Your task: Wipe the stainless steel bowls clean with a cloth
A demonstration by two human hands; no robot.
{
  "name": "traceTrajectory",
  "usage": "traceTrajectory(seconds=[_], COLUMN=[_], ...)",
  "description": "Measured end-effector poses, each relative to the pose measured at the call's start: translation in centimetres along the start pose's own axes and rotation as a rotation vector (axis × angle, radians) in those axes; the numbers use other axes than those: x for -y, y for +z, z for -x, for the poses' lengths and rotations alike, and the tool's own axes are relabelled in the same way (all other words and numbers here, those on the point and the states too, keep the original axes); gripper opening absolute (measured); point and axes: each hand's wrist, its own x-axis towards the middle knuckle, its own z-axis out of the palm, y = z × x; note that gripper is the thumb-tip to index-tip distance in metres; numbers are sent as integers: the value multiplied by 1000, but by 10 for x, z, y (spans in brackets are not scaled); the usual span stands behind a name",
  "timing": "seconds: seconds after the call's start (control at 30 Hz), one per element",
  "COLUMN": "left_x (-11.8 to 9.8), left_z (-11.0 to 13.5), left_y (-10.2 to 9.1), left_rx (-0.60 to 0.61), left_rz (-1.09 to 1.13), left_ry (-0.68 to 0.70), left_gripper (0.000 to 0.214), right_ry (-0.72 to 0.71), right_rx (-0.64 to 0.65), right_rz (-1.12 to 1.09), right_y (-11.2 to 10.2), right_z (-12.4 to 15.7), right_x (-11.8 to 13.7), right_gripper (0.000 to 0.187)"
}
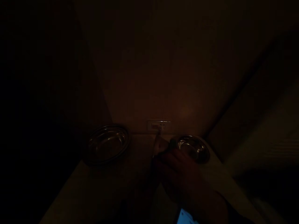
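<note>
The scene is very dark. From the lower right my right hand (181, 165) reaches over the table, its fingers curled around something I cannot make out. Just beyond the fingers a pale object (160, 144) shows, with a small dark green bit (173, 143) beside it. A plug appears to sit in the wall socket panel (153, 126) right behind the pale object. Left of my right hand, a dark shape (149, 183) may be my left hand; its fingers are lost in shadow.
One shiny metal bowl (107, 160) stands at the table's left edge, another metal bowl (203, 152) right of my hand. The pale table (77, 193) meets the wall (140, 93) behind. A lit bluish-white patch (185, 217) shows at the bottom.
</note>
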Motion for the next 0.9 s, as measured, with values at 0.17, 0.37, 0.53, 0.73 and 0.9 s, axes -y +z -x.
traceTrajectory(seconds=[0.17,0.37,0.53,0.73,0.9], left_x=[4,5,5,8,7], left_z=[4,4,-5,1,8], left_y=[3,3,-5,2,12], left_rx=[78,112,96,89,81], left_rz=[53,136,187,272,382], left_ry=[-8,-31,-57,-91,-107], left_gripper=[26,26,27,27,24], right_ry=[148,189,-3,166,321], right_rx=[-39,-33,55,-39,-39], right_rz=[32,38,-63,22,15], right_y=[-4,-5,3,2,5], right_z=[-3,-4,-1,0,-1], right_x=[-13,-17,1,-14,-26], right_gripper=[18,18,20,18,22])
